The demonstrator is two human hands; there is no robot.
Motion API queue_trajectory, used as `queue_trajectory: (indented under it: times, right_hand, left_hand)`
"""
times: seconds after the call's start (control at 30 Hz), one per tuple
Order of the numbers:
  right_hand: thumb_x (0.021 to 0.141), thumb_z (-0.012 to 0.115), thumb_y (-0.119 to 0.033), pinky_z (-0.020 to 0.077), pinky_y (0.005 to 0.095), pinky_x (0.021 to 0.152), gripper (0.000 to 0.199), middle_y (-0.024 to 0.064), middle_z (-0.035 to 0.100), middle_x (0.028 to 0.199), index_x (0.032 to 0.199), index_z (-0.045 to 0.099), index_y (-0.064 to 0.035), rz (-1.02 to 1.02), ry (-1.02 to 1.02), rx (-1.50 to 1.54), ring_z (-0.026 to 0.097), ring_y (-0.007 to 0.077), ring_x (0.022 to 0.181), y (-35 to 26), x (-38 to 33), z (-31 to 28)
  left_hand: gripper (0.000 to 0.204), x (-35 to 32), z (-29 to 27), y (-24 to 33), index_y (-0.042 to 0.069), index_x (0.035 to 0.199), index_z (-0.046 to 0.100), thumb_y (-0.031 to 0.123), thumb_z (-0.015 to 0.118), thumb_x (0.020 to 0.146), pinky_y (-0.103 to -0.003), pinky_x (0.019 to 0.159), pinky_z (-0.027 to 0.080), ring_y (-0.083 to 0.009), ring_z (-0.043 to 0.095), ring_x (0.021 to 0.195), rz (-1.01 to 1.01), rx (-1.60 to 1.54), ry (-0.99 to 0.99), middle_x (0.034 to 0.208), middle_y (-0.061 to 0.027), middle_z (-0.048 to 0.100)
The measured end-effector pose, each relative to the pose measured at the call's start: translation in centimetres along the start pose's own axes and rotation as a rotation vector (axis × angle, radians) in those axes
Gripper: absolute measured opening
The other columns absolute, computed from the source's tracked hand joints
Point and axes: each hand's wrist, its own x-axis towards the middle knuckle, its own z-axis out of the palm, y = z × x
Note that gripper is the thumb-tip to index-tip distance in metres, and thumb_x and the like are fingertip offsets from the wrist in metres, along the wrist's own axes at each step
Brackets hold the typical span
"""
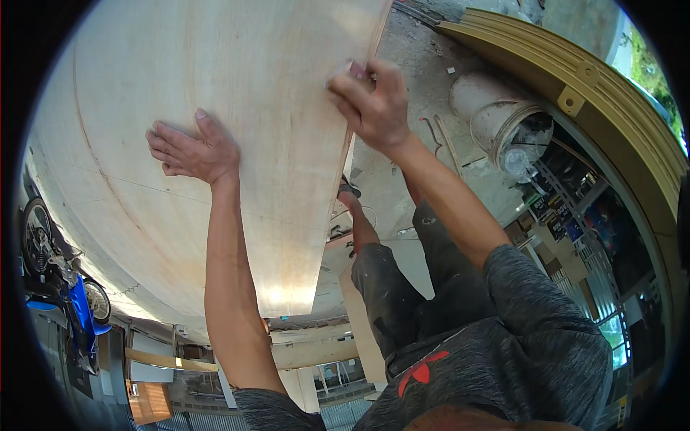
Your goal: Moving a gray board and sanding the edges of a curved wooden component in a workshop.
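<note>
One big pale wooden sheet (pixel 273 65) spreads beneath the left hand (pixel 195 149), whose fingers are loosely splayed. The right hand (pixel 375 104) curls at the sheet's right edge; whether its fingers pinch anything, I can't tell. Nearby, a scuffed bucket (pixel 490 118) lies tipped over.

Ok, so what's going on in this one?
The person's left hand rests palm down on a large pale wooden sheet. The right hand is curled at the sheet's right edge; whether it pinches anything small there is unclear. A dirty white bucket is off to the right, and a blue motorbike is at the far left.
</note>
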Motion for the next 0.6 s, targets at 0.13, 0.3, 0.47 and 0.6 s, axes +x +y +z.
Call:
queue_trajectory:
  times: [0.13, 0.3, 0.47, 0.6]
  right_hand:
    - [0.084, 0.079, -0.032, 0.0478, 0.0388, 0.079, 0.014, 0.0084, 0.057, 0.100, 0.094, 0.074, -0.0242, -0.092, -0.027, 0.035, 0.057, 0.0273, 0.094, -2.3, -3.2, 0.7]
    - [0.091, 0.069, -0.025, 0.0467, 0.0465, 0.079, 0.017, 0.0157, 0.057, 0.093, 0.101, 0.071, -0.0111, -0.032, 0.347, -0.015, 0.056, 0.0353, 0.091, 2.3, 8.6, 1.2]
    - [0.083, 0.079, -0.032, 0.0480, 0.0405, 0.072, 0.012, 0.0052, 0.057, 0.103, 0.093, 0.074, -0.0255, -0.100, 0.189, 0.024, 0.059, 0.0268, 0.092, -2.8, -6.8, 1.8]
    - [0.086, 0.075, -0.025, 0.0481, 0.0420, 0.077, 0.016, 0.0110, 0.057, 0.096, 0.099, 0.074, -0.0159, -0.100, 0.227, 0.085, 0.057, 0.0305, 0.091, -0.5, 0.0, 1.4]
  left_hand:
    - [0.085, 0.4, -0.4, -0.3, -0.004, 0.147, 0.033, 0.055, 0.057, 0.091, -0.058, 0.108, 0.018, -0.0372, 0.022, 0.143, 0.024, 0.022, 0.020, 0.156, -0.0245, 0.028]
    - [0.080, 1.6, 0.7, 1.1, -0.006, 0.137, 0.042, 0.056, 0.057, 0.089, -0.056, 0.107, 0.019, -0.0338, 0.029, 0.134, 0.048, -0.015, 0.085, 0.141, -0.0203, 0.038]
    - [0.071, 1.2, 0.1, -0.2, -0.005, 0.126, 0.048, 0.054, 0.058, 0.087, -0.054, 0.107, 0.019, -0.0331, 0.031, 0.132, 0.091, -0.080, 0.086, 0.136, -0.0185, 0.042]
    - [0.068, 1.7, 0.6, -0.2, -0.005, 0.124, 0.050, 0.051, 0.058, 0.085, -0.054, 0.107, 0.020, -0.0332, 0.031, 0.131, 0.097, -0.083, 0.121, 0.130, -0.0176, 0.044]
